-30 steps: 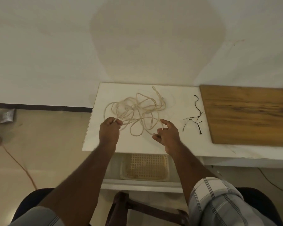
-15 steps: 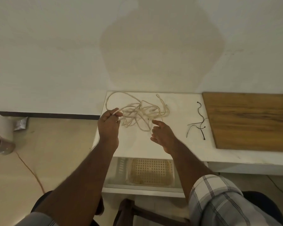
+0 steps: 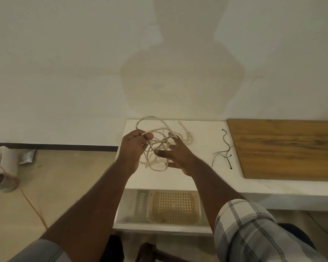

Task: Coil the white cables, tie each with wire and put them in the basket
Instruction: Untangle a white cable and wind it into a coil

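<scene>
At the centre of the frame the left hand (image 3: 133,148) pinches a strand of the tangled white cables (image 3: 159,146) between thumb and fingers, its grip pressed together on the strand. The right hand (image 3: 178,157) reaches into the tangle from the right with its fingers spread among the loops. Most of the tangle lies on the white surface (image 3: 203,133). Black wire ties (image 3: 224,148) lie to the right, just beside a wooden board (image 3: 284,148). The basket (image 3: 175,207) sits on a shelf below the surface.
</scene>
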